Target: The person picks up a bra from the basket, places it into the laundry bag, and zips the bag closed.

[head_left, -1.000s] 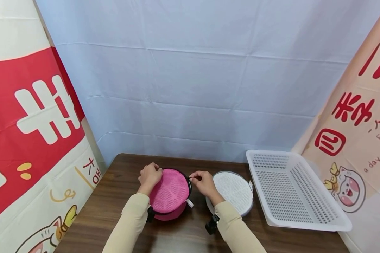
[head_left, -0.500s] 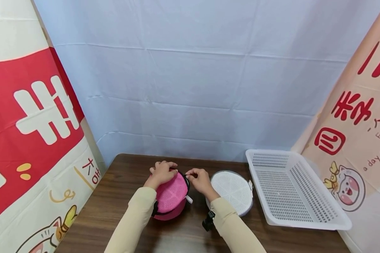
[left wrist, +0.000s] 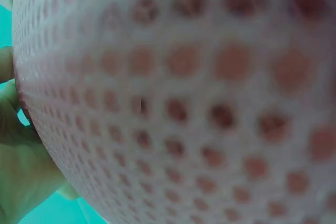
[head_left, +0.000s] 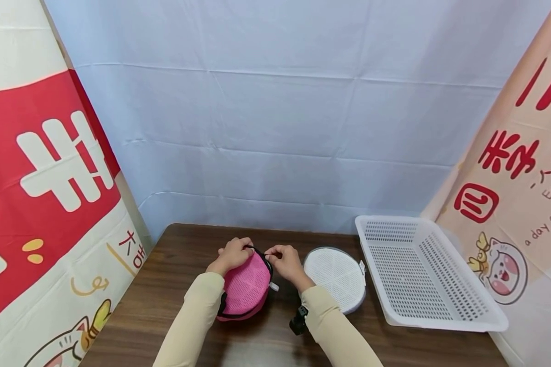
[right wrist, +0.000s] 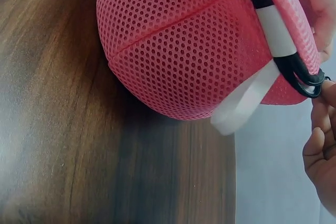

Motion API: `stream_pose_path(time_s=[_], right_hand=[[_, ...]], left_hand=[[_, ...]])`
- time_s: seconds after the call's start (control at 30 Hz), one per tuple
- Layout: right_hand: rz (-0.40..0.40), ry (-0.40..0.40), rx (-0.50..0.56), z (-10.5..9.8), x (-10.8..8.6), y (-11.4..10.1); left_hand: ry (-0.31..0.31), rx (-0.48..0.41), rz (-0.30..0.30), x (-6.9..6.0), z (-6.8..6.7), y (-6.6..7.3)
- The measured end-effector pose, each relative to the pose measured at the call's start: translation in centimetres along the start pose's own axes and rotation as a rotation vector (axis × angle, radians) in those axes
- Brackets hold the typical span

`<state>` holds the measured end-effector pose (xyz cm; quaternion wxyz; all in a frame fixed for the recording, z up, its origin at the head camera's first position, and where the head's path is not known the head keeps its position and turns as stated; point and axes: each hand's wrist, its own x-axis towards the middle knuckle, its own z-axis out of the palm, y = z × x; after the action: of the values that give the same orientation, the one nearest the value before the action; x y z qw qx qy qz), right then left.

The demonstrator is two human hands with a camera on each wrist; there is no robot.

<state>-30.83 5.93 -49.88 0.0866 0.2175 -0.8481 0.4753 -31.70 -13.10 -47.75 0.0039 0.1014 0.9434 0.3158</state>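
Note:
A round pink mesh laundry bag [head_left: 248, 285] with a black zipper round its top rim stands on the table. My left hand [head_left: 235, 254] grips its far left rim, thumb toward the top. At the far right rim, my right hand [head_left: 286, 262] pinches the zipper pull. The right wrist view shows the right hand [right wrist: 323, 145] at the black zipper end, below a white fabric tab [right wrist: 247, 98]. Mesh [left wrist: 184, 103] fills most of the left wrist view, pale and blurred, with part of a hand [left wrist: 26, 166] at its left edge.
A white round mesh bag [head_left: 334, 278] with a grey edge lies just right of the right forearm. Farther right sits a white perforated plastic basket [head_left: 410, 275]. The brown wooden table [head_left: 165, 285] meets a pale blue cloth backdrop [head_left: 275, 153] at its back edge.
My left hand has moved right along the far rim. The right hand has shifted slightly left and away with the zipper pull. The pink bag has tilted and shifted a little left.

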Motion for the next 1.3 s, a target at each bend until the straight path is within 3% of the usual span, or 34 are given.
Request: stream_pose_path(time_s=[0.5, 0.7, 0.9, 1.3], right_hand=[[-0.010, 0.010, 0.023, -0.3, -0.4, -0.2], [-0.007, 0.028, 0.011, -0.5, -1.0, -0.4], [-0.004, 0.030, 0.015, -0.6, -1.4, -0.5], [0.010, 0.061, 0.029, -0.2, -2.3, -0.2]], left_hand=[[0.042, -0.039, -0.012, -0.5, 0.1, -0.2], [0.098, -0.083, -0.067, -1.0, -0.3, -0.4], [0.113, -0.092, -0.099, -1.1, -0.3, -0.5], [0.260, -0.072, -0.212, -1.3, -0.5, -1.1]])
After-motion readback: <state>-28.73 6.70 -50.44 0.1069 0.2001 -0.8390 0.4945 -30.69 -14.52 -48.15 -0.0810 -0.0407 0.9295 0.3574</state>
